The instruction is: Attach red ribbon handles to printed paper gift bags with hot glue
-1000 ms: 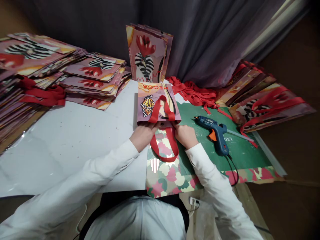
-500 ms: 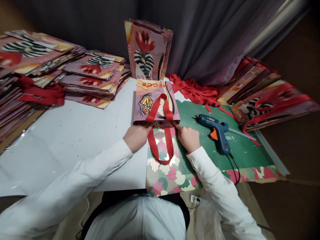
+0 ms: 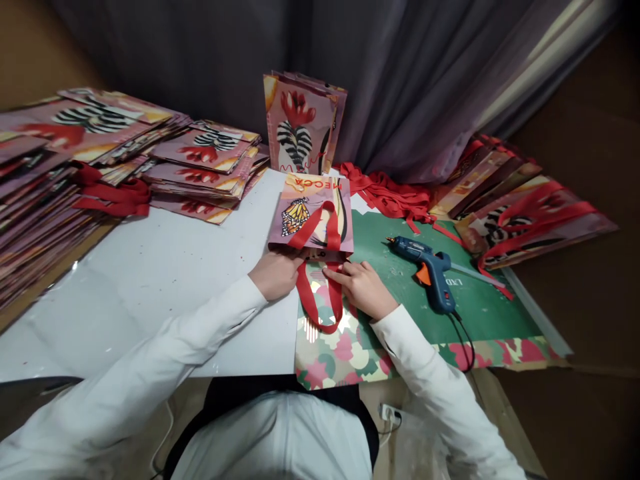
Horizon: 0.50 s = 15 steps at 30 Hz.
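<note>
A pink paper bag (image 3: 310, 213) printed with a butterfly lies flat at the middle of the table, its open edge towards me. One red ribbon handle (image 3: 332, 233) rests on its front; the other loop (image 3: 313, 313) lies below the opening. My left hand (image 3: 275, 273) is at the left corner of the opening, its fingertips partly hidden at the edge; what they grip cannot be made out. My right hand (image 3: 366, 288) has its index finger stretched out onto the lower loop near the opening, the other fingers loosely bent.
A blue glue gun (image 3: 425, 263) lies on the green board (image 3: 395, 320) at right. Folded bags (image 3: 200, 173) are stacked at left. One bag (image 3: 300, 130) stands behind, beside red ribbons (image 3: 387, 193); more bags (image 3: 530, 213) sit at far right.
My right hand has left the bag's right corner and moved left onto the lower loop, its index finger now extended. My left hand stays at the left corner. The view has tilted slightly up.
</note>
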Motion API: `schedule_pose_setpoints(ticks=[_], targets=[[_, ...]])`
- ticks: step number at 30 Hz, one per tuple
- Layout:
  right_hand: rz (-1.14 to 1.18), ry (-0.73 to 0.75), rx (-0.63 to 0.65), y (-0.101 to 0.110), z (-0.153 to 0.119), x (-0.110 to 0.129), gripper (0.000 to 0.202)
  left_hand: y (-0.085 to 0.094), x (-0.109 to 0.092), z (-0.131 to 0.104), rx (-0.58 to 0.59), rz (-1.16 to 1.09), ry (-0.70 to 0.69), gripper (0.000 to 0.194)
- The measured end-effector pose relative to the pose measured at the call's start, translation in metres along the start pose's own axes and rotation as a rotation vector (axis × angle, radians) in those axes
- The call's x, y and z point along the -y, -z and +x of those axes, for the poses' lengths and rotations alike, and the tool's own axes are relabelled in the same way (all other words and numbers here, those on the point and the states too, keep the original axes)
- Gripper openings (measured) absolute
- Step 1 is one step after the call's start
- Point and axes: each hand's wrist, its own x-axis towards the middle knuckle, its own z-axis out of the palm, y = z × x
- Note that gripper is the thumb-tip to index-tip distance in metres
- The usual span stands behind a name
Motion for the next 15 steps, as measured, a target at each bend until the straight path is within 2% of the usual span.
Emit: schedule_pose_setpoints(ticks=[2,4,9,12,15], targets=[[0.216,-0.044,-0.009,0.002,-0.004,-0.005,0.043,0.000,0.000,-0.002,-0.001,-0.007,-0.010,0.056],[0.528,-0.128,-0.043,0.006,-0.011,-0.015,0.037,0.000,0.002,-0.003,0.009,-0.048,-0.007,0.059],[0.995,-0.377,-0.168,0.029,-0.028,-0.039,0.077,-0.005,0.007,-0.003,0.013,-0.129,0.010,0.056],[1.284,-0.495,-0.116,0.050,-0.035,-0.045,0.078,-0.006,0.004,-0.002,-0.036,-0.109,0.000,0.047],[1.389,-0.487,-0.099,0.069,-0.045,-0.046,0.078,-0.001,-0.005,-0.004,-0.088,-0.079,-0.005,0.040]])
